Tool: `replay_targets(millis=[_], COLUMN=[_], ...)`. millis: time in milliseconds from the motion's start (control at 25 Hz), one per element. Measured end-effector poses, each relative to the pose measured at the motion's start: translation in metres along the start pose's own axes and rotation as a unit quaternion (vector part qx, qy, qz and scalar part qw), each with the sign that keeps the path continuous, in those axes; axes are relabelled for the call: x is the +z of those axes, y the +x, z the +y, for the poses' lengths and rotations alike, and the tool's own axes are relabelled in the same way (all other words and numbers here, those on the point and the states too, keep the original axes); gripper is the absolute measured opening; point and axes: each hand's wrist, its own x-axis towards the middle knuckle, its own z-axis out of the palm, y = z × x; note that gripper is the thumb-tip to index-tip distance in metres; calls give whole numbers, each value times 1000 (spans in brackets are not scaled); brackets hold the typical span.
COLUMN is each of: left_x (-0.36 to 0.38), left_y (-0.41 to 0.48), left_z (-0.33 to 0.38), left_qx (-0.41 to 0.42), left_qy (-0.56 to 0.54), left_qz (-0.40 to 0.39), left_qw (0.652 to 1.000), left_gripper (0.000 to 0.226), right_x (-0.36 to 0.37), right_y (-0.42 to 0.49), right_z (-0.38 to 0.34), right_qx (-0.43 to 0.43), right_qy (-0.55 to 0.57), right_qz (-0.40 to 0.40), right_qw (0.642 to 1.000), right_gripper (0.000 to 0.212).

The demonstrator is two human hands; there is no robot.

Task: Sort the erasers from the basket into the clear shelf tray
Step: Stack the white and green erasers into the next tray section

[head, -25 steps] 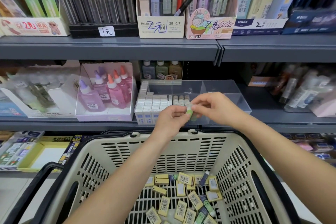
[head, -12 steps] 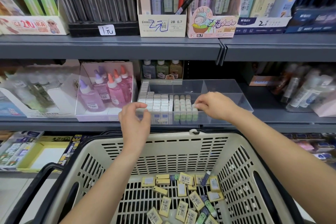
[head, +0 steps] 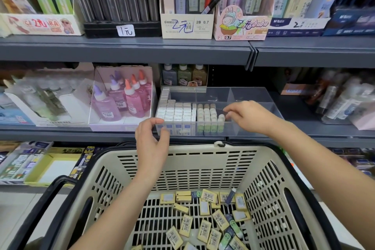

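A clear shelf tray (head: 253,95) sits on the middle shelf, with rows of white erasers (head: 176,112) on its left and columns of green-sleeved erasers (head: 207,114) beside them. My right hand (head: 247,117) reaches over the tray's front wall. Its fingertips are just right of the last green-sleeved eraser (head: 221,117), which stands at the front of a new column. My left hand (head: 152,138) hovers at the tray's front left corner, fingers loosely curled and holding nothing. Below, the cream basket (head: 203,148) holds several loose yellow and green erasers (head: 205,227).
Pink glue bottles (head: 123,99) stand in a box left of the tray, with small bottles (head: 183,75) behind it. Pencil-lead boxes (head: 186,24) line the upper shelf. The basket's black handles (head: 58,186) frame its rim. Stationery packs (head: 26,162) lie on the lower left shelf.
A second ago both hands held a green-sleeved eraser in front of the tray. My right hand carried it into the tray, where it stands now. My left hand moved left to the tray's corner.
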Motion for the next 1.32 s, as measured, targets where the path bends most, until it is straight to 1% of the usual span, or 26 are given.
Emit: replay_targets(millis=[80,160,200,240,320,400,480,520,600,680,720,760,840,920,1000,1080,1160,1200,1240,1320], left_x=[-2,-2,-3,-2,0,5,14,19,31,46,55,66,84,93,93,88,83,83,85,91], left_y=[-14,-34,-45,-56,-73,-88,-104,-112,-131,-150,-159,-167,-176,-182,-186,-191,-194,-195,-197,-199], left_z=[2,0,-3,-7,-19,-34,-50,-58,-74,-87,-90,-92,-91,-88,-89,-95,-100,-102,-102,-98], left_qx=[-2,5,10,12,11,-13,-56,-82,-127,-136,-127,-112,-53,-6,13,49,91,116,141,176], left_qy=[-44,-63,-59,-48,-8,40,76,85,96,131,152,179,260,317,329,333,340,348,356,371], left_qz=[-20,-73,-109,-148,-231,-319,-411,-454,-526,-569,-578,-574,-552,-536,-530,-533,-550,-555,-556,-552], left_qw=[999,995,992,988,973,947,907,883,835,800,792,791,791,782,782,776,757,746,738,725], left_gripper=[30,29,27,25,25,23,15,11,10,13,16,18,15,22,31,42,57,63,68,69], right_x=[-3,-1,3,10,29,51,69,73,76,74,72,71,71,72,71,69,69,69,70,71], right_y=[-15,-39,-53,-70,-102,-130,-149,-155,-159,-158,-156,-154,-149,-147,-146,-146,-146,-146,-146,-146], right_z=[-4,-12,-16,-20,-26,-30,-32,-32,-30,-24,-20,-15,-9,-8,-8,-8,-8,-8,-8,-8], right_qx=[-6,-16,-21,-24,-22,-25,-43,-47,-36,-11,4,20,40,40,48,58,64,63,62,66], right_qy=[40,100,130,160,190,166,122,103,88,76,65,55,33,32,52,69,75,74,76,88], right_qz=[49,86,83,65,-9,-111,-190,-213,-239,-253,-254,-253,-245,-240,-243,-246,-247,-246,-244,-240], right_qw=[998,991,988,985,981,980,973,971,966,964,965,966,968,970,967,965,964,964,965,964], right_gripper=[32,29,27,26,26,29,32,34,35,32,28,25,29,31,31,28,21,21,22,23])
